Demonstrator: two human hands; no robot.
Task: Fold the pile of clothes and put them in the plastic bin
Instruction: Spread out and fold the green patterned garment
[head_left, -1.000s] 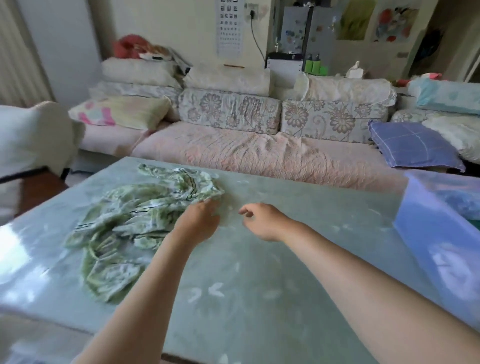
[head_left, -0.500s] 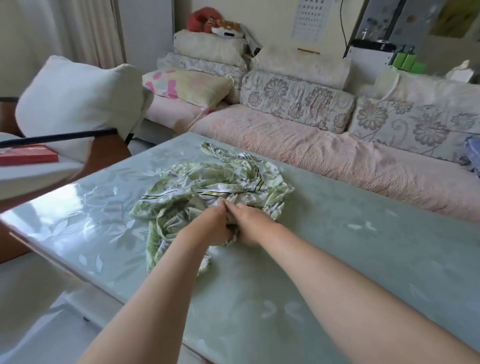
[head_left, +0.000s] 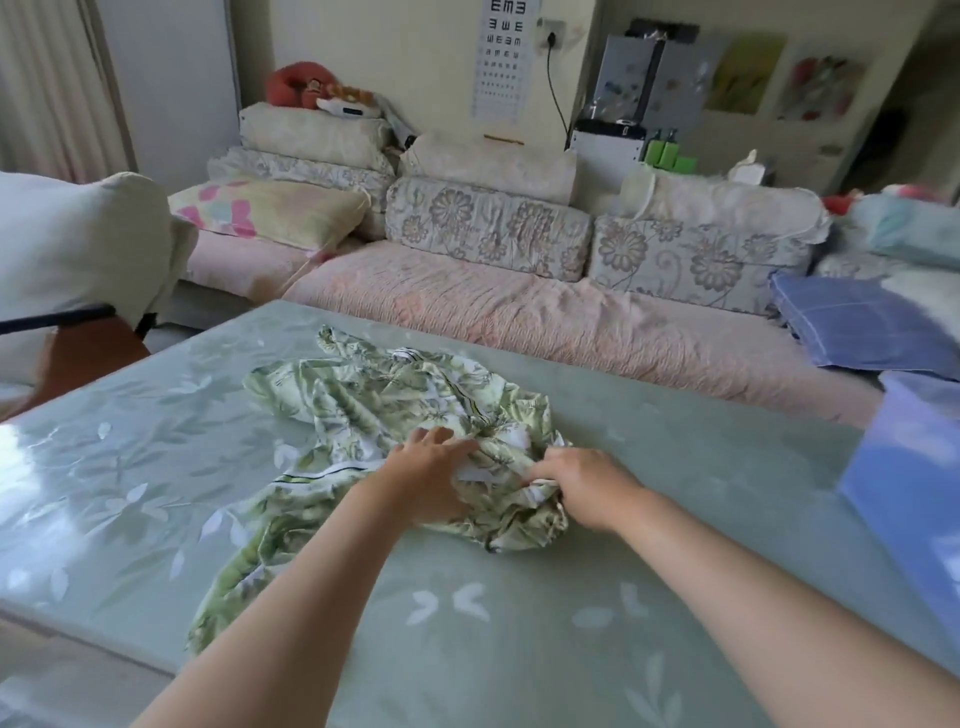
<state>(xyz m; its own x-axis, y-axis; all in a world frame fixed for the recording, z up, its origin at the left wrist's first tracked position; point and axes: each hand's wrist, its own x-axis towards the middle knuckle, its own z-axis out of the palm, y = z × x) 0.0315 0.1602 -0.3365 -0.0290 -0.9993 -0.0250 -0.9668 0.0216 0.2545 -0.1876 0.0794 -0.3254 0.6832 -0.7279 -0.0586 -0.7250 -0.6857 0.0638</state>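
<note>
**Both hands on the crumpled garment**

A green leaf-print garment (head_left: 384, 415) lies crumpled and unfolded on the pale green desk (head_left: 519, 623), toward its left and middle, with 1 long strip of cloth trailing down to the near-left edge. The left hand (head_left: 426, 478) lies palm down on the near part of the cloth, fingers spread and flat, pressing it against the desk. The right hand (head_left: 582, 486) sits just beside it, at the garment's right edge, fingers curled and pinching a bunched fold with a white hem. The 2 hands are close but apart, with a ridge of cloth between them.

The blue plastic bin (head_left: 914, 499) stands at the desk's right edge, well apart from the garment and partly cut off by the frame; its contents cannot be made out. Behind the desk runs a sofa (head_left: 519, 306) with floral cushions.
</note>
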